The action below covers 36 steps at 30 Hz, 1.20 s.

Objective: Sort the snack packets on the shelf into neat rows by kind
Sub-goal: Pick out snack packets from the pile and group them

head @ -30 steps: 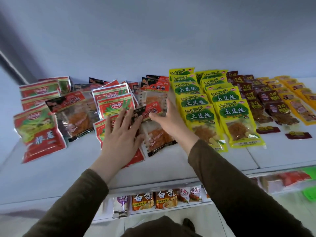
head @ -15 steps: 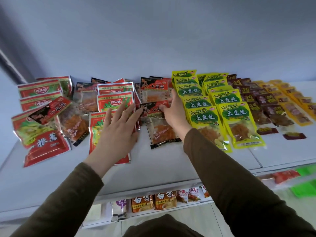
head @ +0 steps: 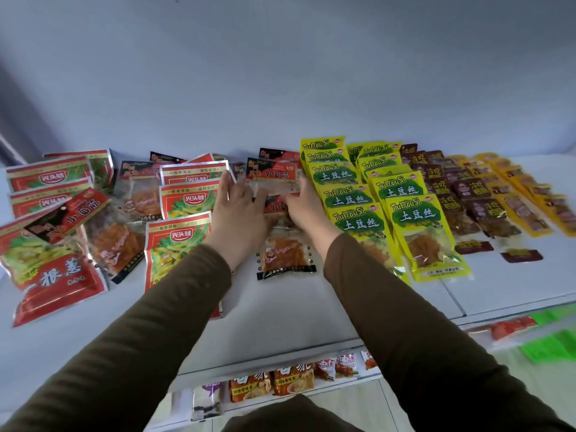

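Mid-shelf, both hands' fingers (head: 229, 185) rest on a clear-and-black packet (head: 285, 244).

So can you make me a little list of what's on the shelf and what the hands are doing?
shelf: white flat shelf
middle row: clear plastic packets with black and red tops, orange snack inside
right of it: yellow and green plastic packets, two neat rows
far right: dark brown packets
left: red and green foil packets, messy
left hand: on middle row
right hand: on middle row

Both hands (head: 271, 210) extended forward, fingers straight
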Motion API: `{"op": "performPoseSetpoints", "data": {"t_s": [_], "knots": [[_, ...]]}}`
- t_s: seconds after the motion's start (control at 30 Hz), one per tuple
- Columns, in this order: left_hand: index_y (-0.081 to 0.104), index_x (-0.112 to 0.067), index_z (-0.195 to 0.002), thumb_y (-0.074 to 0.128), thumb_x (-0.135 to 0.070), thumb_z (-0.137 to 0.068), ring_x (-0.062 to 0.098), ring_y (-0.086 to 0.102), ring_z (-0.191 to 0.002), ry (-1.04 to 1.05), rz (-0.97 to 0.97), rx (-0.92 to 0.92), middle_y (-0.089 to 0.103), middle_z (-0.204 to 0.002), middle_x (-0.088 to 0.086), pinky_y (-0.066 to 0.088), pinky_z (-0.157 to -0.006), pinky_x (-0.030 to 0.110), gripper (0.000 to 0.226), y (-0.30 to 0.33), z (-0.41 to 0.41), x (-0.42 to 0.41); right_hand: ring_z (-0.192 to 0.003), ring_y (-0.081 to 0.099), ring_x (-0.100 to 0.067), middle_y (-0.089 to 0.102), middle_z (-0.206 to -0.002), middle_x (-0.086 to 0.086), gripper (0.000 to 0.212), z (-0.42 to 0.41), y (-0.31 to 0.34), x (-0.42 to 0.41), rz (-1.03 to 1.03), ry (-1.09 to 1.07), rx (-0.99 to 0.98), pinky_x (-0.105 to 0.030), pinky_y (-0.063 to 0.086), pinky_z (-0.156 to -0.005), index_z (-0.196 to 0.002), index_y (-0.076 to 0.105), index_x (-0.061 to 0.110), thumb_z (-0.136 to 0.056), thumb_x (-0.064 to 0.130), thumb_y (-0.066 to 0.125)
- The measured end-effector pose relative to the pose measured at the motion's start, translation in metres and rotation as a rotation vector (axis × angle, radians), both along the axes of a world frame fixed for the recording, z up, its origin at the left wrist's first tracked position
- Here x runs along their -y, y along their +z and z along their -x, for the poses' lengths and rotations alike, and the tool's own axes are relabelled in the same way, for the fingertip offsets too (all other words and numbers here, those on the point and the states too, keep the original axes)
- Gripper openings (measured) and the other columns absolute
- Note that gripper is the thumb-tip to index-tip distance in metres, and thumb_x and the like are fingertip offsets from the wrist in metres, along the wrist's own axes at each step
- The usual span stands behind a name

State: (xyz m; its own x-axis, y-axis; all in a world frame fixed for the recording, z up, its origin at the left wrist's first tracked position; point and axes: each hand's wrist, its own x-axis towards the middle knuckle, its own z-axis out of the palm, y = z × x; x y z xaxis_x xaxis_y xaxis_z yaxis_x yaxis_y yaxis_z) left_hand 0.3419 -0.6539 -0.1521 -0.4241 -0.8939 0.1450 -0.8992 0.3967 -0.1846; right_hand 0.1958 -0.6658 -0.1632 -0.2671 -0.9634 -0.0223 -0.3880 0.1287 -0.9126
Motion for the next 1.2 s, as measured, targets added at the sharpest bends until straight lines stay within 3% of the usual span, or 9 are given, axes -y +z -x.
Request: {"op": "performPoseSetpoints", "data": {"t_s": [0.13,0.27,0.37,0.5,0.7,0.9,1.0,1.13,1.2], "knots": [[0.047,-0.021,-0.145,0.029,-0.06,-0.103,0.032,0.041,-0.143,-0.031,-0.041,-0.057,0.061,-0.139,0.01,-0.004,-0.127,0.054,0.06,0.003,0.005,-0.015,-0.095,0.062,-0.012,0.064,-0.121,0.0,0.04,0.009,0.004,0.007,-0.106,-0.029,0.252,-0.027,0.052,-0.076,-0.14,0.045,0.015,-0.101,0.013,0.054],[0.044,-0.021,-0.147,0.036,-0.055,-0.104,0.033,0.041,-0.143,-0.07,-0.088,-0.182,0.052,-0.146,0.012,0.004,-0.128,0.052,0.055,0.002,0.006,-0.025,-0.11,0.065,-0.03,0.062,-0.13,-0.009,0.056,0.011,0.009,0.014,-0.229,-0.023,0.354,-0.045,0.057,-0.088,-0.151,0.035,0.015,-0.1,0.019,0.059],[0.03,-0.024,-0.155,0.036,-0.051,-0.106,0.035,0.02,-0.155,-0.091,-0.158,-0.246,0.027,-0.166,0.015,0.003,-0.128,0.053,0.056,-0.004,0.007,-0.027,-0.108,0.067,-0.035,0.063,-0.131,-0.015,0.051,0.01,0.014,0.018,-0.257,-0.041,0.449,-0.047,0.06,-0.083,-0.147,0.042,0.012,-0.099,0.018,0.059],[0.023,-0.02,-0.157,0.037,-0.046,-0.107,0.035,0.015,-0.157,-0.099,-0.15,-0.291,0.023,-0.168,0.015,0.003,-0.128,0.052,0.058,-0.014,0.007,-0.029,-0.096,0.07,-0.028,0.07,-0.12,-0.012,0.036,0.015,0.02,0.026,-0.242,-0.014,0.518,-0.038,0.06,-0.072,-0.132,0.059,0.014,-0.099,0.028,0.062],[0.011,-0.021,-0.163,0.041,-0.044,-0.107,0.037,0.008,-0.158,-0.116,-0.112,-0.288,0.014,-0.17,0.017,-0.005,-0.127,0.047,0.067,-0.023,0.006,-0.034,-0.137,0.045,-0.029,0.054,-0.147,-0.006,0.069,0.02,0.033,0.042,-0.276,0.079,0.41,-0.052,0.031,-0.117,-0.132,0.063,0.023,-0.077,0.063,0.076],[0.008,-0.027,-0.163,0.042,-0.042,-0.107,0.032,0.001,-0.159,-0.188,-0.142,-0.288,0.008,-0.172,0.01,-0.01,-0.125,0.044,0.067,-0.026,0.004,-0.033,-0.098,0.059,-0.009,0.064,-0.101,0.011,0.037,0.027,0.046,0.066,-0.13,0.157,0.17,-0.025,0.04,-0.087,-0.108,0.065,0.02,-0.08,0.036,0.085],[0.01,-0.028,-0.162,0.047,-0.04,-0.106,0.031,-0.005,-0.159,-0.194,-0.19,-0.329,0.004,-0.173,0.007,-0.007,-0.126,0.047,0.068,-0.022,0.002,-0.033,-0.101,0.066,-0.017,0.071,-0.108,0.0,0.029,0.027,0.046,0.076,-0.083,0.195,-0.038,-0.026,0.051,-0.079,-0.112,0.066,0.012,-0.086,0.017,0.079],[0.017,-0.028,-0.161,0.063,-0.027,-0.098,0.027,-0.011,-0.158,-0.137,-0.329,-0.739,-0.005,-0.172,0.0,0.004,-0.124,0.05,0.078,-0.004,0.005,-0.031,-0.105,0.064,-0.019,0.068,-0.113,-0.004,0.03,0.038,0.045,0.085,-0.081,0.183,-0.064,-0.03,0.052,-0.087,-0.118,0.061,0.007,-0.091,0.009,0.072],[0.022,-0.027,-0.159,0.066,-0.02,-0.098,0.032,0.016,-0.156,-0.009,-0.473,-1.113,0.017,-0.168,0.003,0.026,-0.121,0.047,0.076,0.012,0.01,-0.02,-0.1,0.063,-0.014,0.066,-0.112,-0.001,0.029,0.044,0.045,0.086,-0.078,0.195,-0.042,-0.03,0.052,-0.09,-0.119,0.059,0.011,-0.092,0.011,0.07]]}}
